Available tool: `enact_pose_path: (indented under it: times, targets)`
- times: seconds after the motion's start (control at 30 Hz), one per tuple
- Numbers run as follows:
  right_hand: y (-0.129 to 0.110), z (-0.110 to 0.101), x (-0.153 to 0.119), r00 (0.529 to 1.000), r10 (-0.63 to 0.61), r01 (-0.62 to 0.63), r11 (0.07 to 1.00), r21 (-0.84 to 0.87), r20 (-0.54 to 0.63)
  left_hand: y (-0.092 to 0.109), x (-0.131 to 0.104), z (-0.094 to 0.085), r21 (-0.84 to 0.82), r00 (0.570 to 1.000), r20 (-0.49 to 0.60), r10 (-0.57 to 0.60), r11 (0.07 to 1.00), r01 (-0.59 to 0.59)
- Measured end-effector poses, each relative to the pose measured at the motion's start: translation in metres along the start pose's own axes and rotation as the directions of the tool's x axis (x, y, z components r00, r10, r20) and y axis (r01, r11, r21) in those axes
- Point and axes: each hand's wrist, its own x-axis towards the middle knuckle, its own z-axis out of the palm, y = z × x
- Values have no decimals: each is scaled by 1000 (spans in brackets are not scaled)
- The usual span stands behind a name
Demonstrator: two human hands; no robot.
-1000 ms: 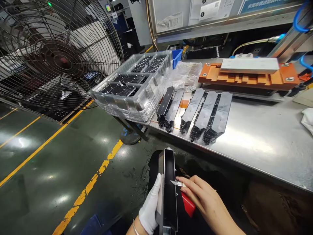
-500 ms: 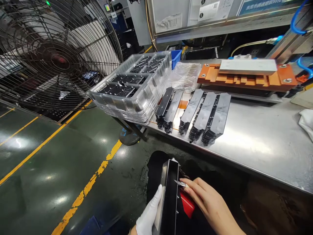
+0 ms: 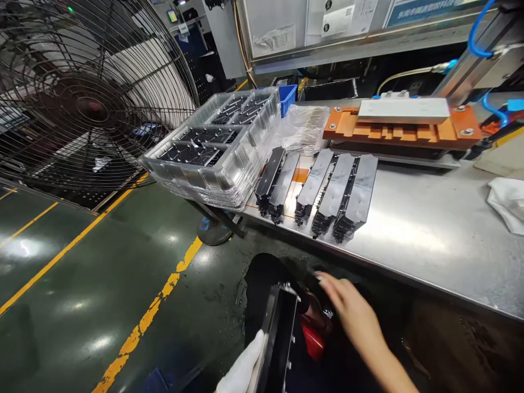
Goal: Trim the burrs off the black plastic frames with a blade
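Note:
My left hand (image 3: 242,367), in a white glove, grips the side of a long black plastic housing (image 3: 282,327), which tilts over my lap at the bottom centre. My bare right hand (image 3: 343,297) is closed on a small trimming knife (image 3: 314,274), its blade blurred by motion. This hand is to the right of the housing and apart from it. Several similar black housings (image 3: 344,188) lie side by side near the front edge of the steel table (image 3: 417,229).
Left on the table is a stack of clear plastic trays (image 3: 229,177), the top one holding black parts. Behind the housings are a plastic bag (image 3: 305,128) and an orange fixture (image 3: 397,134). A large caged fan (image 3: 92,109) stands at left. A white cloth (image 3: 507,202) lies at right.
My right hand has moved up and right, taking the knife away from the housing's edge. The housing has dropped slightly and turned in my left hand. The whole view has shifted a little.

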Motion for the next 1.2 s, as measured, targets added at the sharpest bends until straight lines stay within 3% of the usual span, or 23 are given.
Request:
enact_pose_path:
  times: [0.07, 0.13, 0.23, 0.3, 0.37, 0.53, 0.7, 0.73, 0.83, 0.9, 0.93, 1.0, 1.03, 1.07, 1.1, 1.2]
  targets:
    - [14, -8, 3, 994, 104, -104, 995, -5, -41, 2, -9, -5, -8, 1000, -5, 24, 1000, -24]
    - [14, -13, 0, 990, 139, -139, 990, 20, -7, 6, -15, -5, -25, 999, -14, 47, 999, -48]
    - [-16, -10, -15, 984, 82, -101, 988, 116, 158, 13, -18, 3, -54, 995, -28, 95, 994, -96]
    - [-43, -5, -25, 947, -14, -61, 973, 223, 322, 16, -17, 12, -60, 992, -25, 126, 990, -128]
    - [-65, -2, -30, 922, -81, -24, 964, 265, 378, 19, -18, 22, -57, 989, -9, 145, 988, -145]
    - [-78, -2, -30, 953, -153, 123, 984, 128, 260, 23, -24, 44, -10, 985, 38, 168, 986, -168]
    - [-79, -8, -40, 843, -356, 365, 929, 56, 405, 26, -28, 55, 5, 982, 50, 183, 983, -184]
    - [-81, -9, -41, 843, -349, 352, 933, 70, 410, 27, -28, 56, 10, 980, 46, 194, 981, -195]
    - [-83, -9, -38, 918, -232, 214, 973, 92, 322, 29, -27, 57, 24, 974, 42, 221, 975, -222]
    - [-85, -8, -39, 926, -237, 233, 971, 49, 295, 30, -24, 56, 27, 978, 36, 205, 978, -206]
    - [-86, -9, -42, 897, -289, 297, 955, 29, 333, 29, -23, 56, 24, 980, 22, 199, 980, -199]
    - [-88, -12, -50, 783, -385, 407, 911, 65, 489, 28, -19, 54, 7, 985, -12, 171, 985, -171]
    - [-88, -15, -54, 728, -394, 404, 908, 114, 561, 28, -18, 53, -11, 988, -20, 155, 988, -155]
    - [-88, -18, -57, 703, -376, 354, 921, 163, 604, 27, -16, 52, -29, 991, -16, 134, 990, -135]
    - [-86, -21, -58, 718, -336, 268, 942, 204, 609, 26, -15, 51, -43, 995, -1, 104, 994, -104]
    - [-76, -28, -47, 878, -144, 2, 955, 298, 456, 24, -12, 45, -38, 999, 53, -5, 999, 7]
